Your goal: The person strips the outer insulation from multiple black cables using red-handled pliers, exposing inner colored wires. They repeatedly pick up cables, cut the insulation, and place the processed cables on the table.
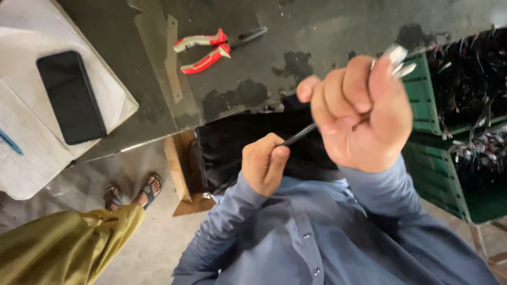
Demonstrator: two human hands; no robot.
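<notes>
Pliers (211, 47) on bench (317, 31), phone (71, 97) at left, crate (422, 95) at right w/ wires (470, 79) inside.

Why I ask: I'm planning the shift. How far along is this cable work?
Done, perhaps: the green crates hold heaps of dark wires, though I cannot tell whether those are finished. In hand: the left hand pinches a thin black cable and the right hand grips it higher up, with pale ends above the fist. Left: unclear; the red pliers lie unused on the table.
</notes>
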